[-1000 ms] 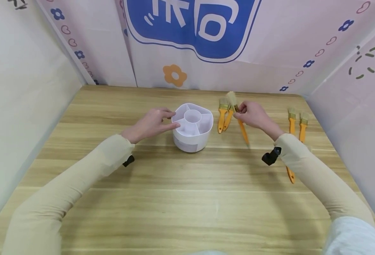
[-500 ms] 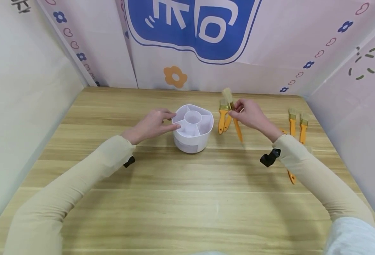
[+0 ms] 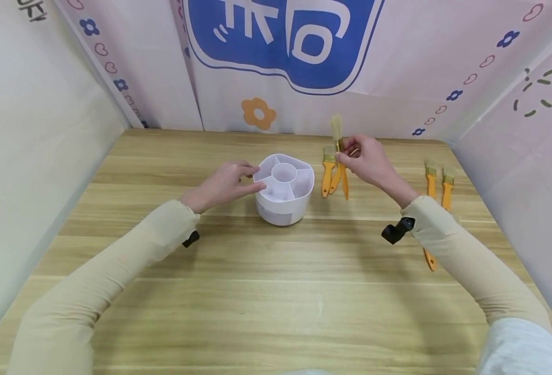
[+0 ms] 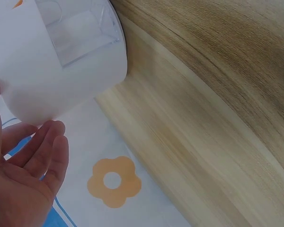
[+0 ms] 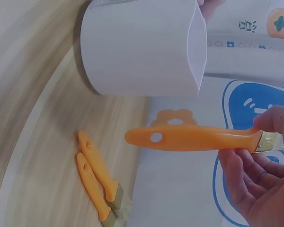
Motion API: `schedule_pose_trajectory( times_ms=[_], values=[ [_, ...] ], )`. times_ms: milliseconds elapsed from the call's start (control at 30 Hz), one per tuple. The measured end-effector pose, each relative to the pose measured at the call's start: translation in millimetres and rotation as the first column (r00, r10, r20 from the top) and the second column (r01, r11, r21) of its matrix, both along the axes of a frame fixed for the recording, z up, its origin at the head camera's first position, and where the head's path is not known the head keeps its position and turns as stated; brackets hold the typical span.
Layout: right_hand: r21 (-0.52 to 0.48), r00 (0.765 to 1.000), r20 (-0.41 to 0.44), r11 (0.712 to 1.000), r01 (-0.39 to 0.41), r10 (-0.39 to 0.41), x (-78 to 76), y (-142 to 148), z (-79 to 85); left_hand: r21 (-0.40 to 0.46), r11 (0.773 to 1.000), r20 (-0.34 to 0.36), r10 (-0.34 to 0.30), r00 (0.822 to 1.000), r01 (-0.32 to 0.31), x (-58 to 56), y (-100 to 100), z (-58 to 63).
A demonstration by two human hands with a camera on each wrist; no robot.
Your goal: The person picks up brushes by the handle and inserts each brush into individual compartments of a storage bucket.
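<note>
A white round organizer [image 3: 280, 208] with several compartments around a central cup stands on the wooden table. My left hand [image 3: 224, 182] holds its left rim, thumb over the edge; in the left wrist view, the fingertips [image 4: 57, 127] touch the outer wall. To the right of the organizer, my right hand [image 3: 367, 159] pinches a paintbrush [image 5: 189, 138] near its metal ferrule. That brush is raised, bristles up and orange handle down, apart from the organizer. Behind it, two more paintbrushes [image 3: 327, 176] lie side by side on the table.
At the right, two paintbrushes [image 3: 431, 182] lie with bristles toward the back wall. Another orange handle [image 3: 429, 259] shows partly beneath my right forearm. Printed white sheets [image 3: 388, 104] wall in the table's back and sides.
My right hand has lifted the paintbrush and moved it slightly left and toward the back, turning it nearer upright. The left hand and the organizer have stayed in place.
</note>
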State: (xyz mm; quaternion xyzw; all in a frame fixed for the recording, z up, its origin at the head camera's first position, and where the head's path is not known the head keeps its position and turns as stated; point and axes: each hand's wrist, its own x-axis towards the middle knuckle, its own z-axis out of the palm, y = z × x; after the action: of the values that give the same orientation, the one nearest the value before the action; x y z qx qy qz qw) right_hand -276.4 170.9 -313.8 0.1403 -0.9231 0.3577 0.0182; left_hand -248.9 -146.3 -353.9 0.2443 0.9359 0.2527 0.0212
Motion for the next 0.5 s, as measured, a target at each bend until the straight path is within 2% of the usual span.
schedule_pose_trajectory(
  times_ms=[233, 500],
  values=[
    [-0.018, 1.000, -0.023, 1.000, -0.007, 0.007, 1.9, -7, 3.2, 0.005, 1.000, 0.004, 0.008, 1.000, -0.008, -0.1, 0, -0.5],
    [-0.060, 0.999, -0.040, 0.998, -0.012, 0.009, 4.0, -12, 6.8, 0.016, 1.000, -0.025, -0.007, 1.000, 0.007, -0.7, 1, -2.5]
  ],
)
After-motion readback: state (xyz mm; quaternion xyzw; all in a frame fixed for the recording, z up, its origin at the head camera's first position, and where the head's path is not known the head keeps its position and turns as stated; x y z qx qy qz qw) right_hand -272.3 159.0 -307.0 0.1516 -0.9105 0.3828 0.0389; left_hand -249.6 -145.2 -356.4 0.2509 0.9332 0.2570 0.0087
